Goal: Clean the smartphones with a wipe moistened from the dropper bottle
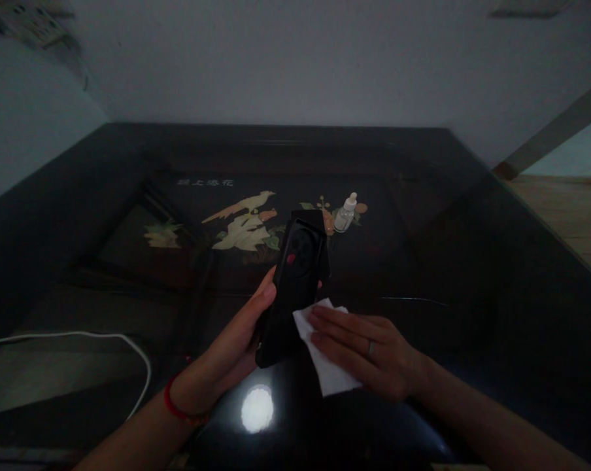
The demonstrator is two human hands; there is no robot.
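Note:
My left hand (pixel 249 327) is wrapped round a black smartphone (pixel 295 288), its back with a round camera bump and a red spot facing me. In my right hand (pixel 374 350) is a white tissue (pixel 325 353), pressed beneath the fingers at the phone's lower right edge. Just past the phone's top end, partly hidden by it, a flat black object (pixel 308 214) shows; I cannot make out its kind. A small dropper bottle (pixel 345 214) with a white cap stands beyond, to the right.
The glossy dark table (pixel 398 157) carries a bird-and-flower picture (pixel 241 232). A white cable (pixel 99 335) curves across the left side. Pale walls (pixel 276 65) rise behind the table, and a power strip (pixel 35 26) is at the upper left. A lamp's reflection glares near the front.

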